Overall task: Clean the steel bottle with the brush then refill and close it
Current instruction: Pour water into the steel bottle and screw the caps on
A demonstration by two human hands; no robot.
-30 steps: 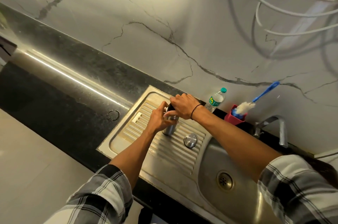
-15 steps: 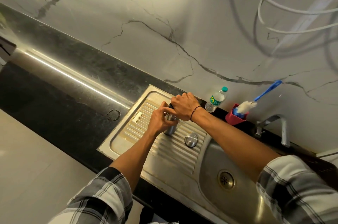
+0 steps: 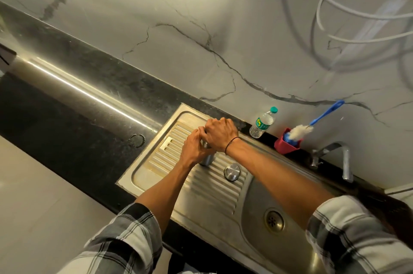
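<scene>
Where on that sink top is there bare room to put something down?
Free: the ribbed drainboard nearer than the round cap, and the dark counter left of it. Crowded: where the left hand and right hand grip the steel bottle.

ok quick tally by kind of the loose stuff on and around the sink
bottles: 2, steel bottle gripped by both hands, plastic water bottle
brushes: 1, blue-handled brush
holders: 1, red holder
round steel caps: 1, steel cap
total: 5
</scene>
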